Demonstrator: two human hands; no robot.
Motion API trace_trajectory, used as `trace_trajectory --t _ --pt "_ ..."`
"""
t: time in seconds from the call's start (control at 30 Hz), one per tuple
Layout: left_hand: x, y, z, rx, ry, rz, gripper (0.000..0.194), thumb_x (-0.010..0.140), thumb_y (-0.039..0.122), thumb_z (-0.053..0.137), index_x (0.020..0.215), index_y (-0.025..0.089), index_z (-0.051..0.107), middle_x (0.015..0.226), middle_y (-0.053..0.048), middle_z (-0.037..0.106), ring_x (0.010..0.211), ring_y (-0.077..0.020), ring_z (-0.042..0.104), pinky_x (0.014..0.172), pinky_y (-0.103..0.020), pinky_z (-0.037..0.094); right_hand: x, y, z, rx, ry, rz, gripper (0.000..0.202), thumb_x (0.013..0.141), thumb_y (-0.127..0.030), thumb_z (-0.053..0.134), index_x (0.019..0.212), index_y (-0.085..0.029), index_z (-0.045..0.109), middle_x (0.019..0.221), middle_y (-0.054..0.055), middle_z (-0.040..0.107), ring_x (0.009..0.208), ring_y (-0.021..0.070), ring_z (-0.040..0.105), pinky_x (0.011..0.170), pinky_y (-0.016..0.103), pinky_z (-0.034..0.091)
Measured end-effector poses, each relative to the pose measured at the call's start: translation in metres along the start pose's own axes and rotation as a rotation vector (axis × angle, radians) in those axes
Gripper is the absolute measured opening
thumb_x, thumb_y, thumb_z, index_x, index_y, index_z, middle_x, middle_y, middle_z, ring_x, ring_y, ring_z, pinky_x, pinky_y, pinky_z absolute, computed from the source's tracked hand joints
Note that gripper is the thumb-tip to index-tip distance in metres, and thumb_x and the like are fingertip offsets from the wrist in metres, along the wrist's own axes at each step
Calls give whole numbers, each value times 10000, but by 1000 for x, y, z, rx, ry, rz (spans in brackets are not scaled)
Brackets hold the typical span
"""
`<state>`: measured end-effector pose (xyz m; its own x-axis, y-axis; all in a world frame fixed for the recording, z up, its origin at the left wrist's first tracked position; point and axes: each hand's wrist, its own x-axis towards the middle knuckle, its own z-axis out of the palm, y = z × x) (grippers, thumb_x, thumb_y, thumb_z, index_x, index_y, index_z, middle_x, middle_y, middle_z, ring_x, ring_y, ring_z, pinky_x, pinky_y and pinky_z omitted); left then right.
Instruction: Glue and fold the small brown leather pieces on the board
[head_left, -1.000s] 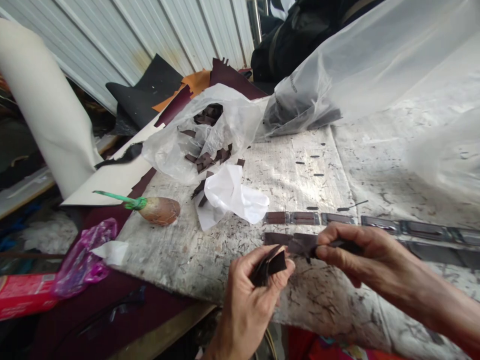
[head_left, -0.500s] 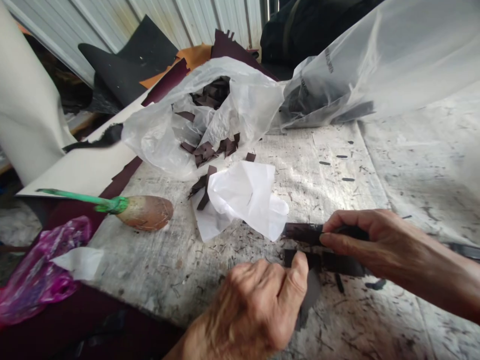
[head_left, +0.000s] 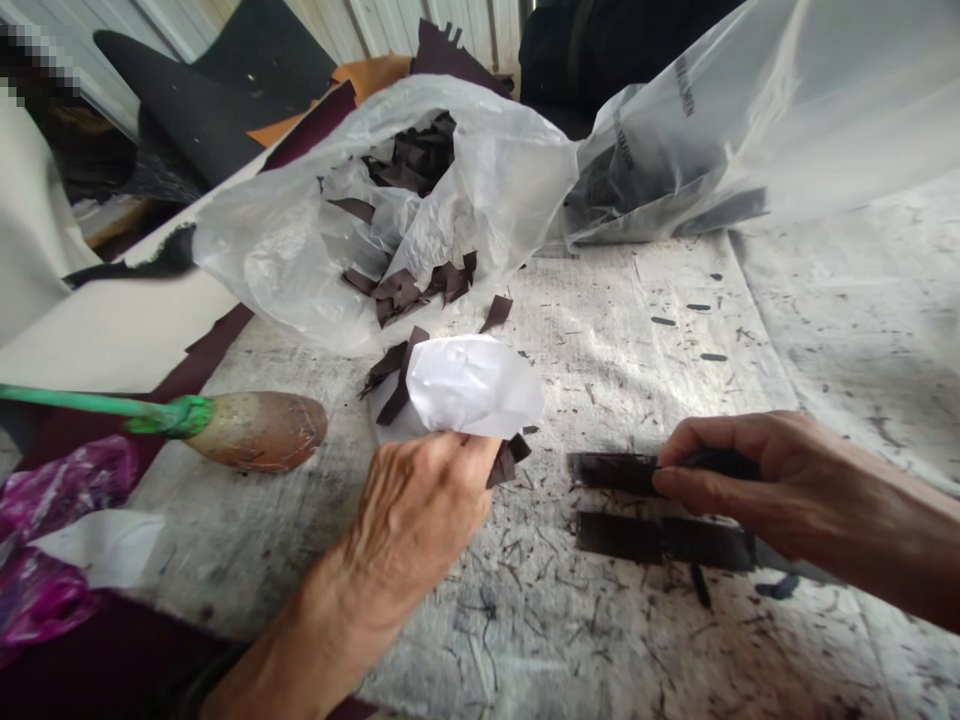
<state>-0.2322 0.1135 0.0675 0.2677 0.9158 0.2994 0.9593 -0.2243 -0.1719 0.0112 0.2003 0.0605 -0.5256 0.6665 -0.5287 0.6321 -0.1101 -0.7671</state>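
Note:
Between the thumb and index finger of my right hand (head_left: 750,490), closed, is the end of a dark strip (head_left: 615,472) lying on the cloth. Something dark also shows inside that hand. Just in front of it lie two more dark pieces, a left one (head_left: 619,537) and a right one (head_left: 709,543), end to end. My left hand (head_left: 431,505) reaches to the crumpled white sheet (head_left: 476,385), whose front edge covers its fingertips. Small brown scraps (head_left: 510,460) poke out beside those fingers. Whether they grip anything is hidden.
An open clear bag (head_left: 502,190) of brown offcuts lies at the back. Another plastic bag (head_left: 810,120) with dark pieces stands to its right. At left are a brown bulb-shaped object with a green stick (head_left: 255,430) and a purple bag (head_left: 67,500). Thread bits litter the cloth (head_left: 637,640).
My left hand has left the dark pieces and moved left and away from me to the white sheet, whose front edge is now pushed up. My right hand keeps its pinch on the strip.

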Motion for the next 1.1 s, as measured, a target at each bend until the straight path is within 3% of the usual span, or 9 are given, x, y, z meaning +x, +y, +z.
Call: trace_trajectory --t 0.17,0.3,0.4,0.5,0.63,0.8,0.97,1.1 --pt "17 -22 11 112 22 -114 247 818 104 541 994 172 700 588 -24 676 487 -212 647 401 -287 328 1 -4 2 -2 -6 -8 350 731 -580 650 672 -236 682 417 -72 274 335 51 194 284 211 99" --pt "21 -27 11 130 23 -224 381 841 123 570 1214 157 638 714 -60 740 543 -222 679 444 -282 429 -1 -5 2 5 -3 15 331 730 -557 661 677 -231 674 423 -73 280 344 52 206 293 201 113" --pt "16 -22 6 -74 25 -166 394 833 94 549 1213 152 637 824 -72 764 662 -211 718 609 -295 559 -1 -6 2 4 -4 32 331 733 -555 665 688 -227 680 421 -74 283 345 54 215 296 200 123" --pt "9 -16 0 -237 58 -135 390 859 96 518 1233 139 621 926 -86 770 748 -205 733 725 -308 596 0 -7 2 -18 -21 40 349 726 -571 670 702 -224 686 432 -71 303 355 51 224 305 194 134" --pt "0 -10 -8 -400 124 -54 415 866 72 516 1269 145 585 1015 -70 758 762 -171 730 700 -258 603 1 -10 3 -67 -14 43 361 735 -582 643 703 -225 686 443 -63 325 364 52 236 314 191 150" --pt "-13 -4 -14 -304 160 128 424 835 9 484 1246 84 559 729 -38 713 589 -163 680 563 -265 589 1 -11 3 -104 7 97 377 723 -609 623 711 -238 687 434 -63 314 360 54 222 324 199 141" --pt "-14 -9 -15 -190 240 80 421 847 57 487 1263 77 547 866 -104 743 700 -219 718 594 -317 593 1 -11 0 -130 -11 104 411 727 -640 592 726 -240 686 442 -57 319 361 57 218 333 218 135" --pt "-7 -9 -17 -350 236 -11 368 871 49 520 1225 125 585 953 -53 760 761 -142 723 704 -217 583 0 -10 -4 -171 44 118 429 758 -634 555 747 -226 688 453 -49 320 379 65 230 361 236 141"
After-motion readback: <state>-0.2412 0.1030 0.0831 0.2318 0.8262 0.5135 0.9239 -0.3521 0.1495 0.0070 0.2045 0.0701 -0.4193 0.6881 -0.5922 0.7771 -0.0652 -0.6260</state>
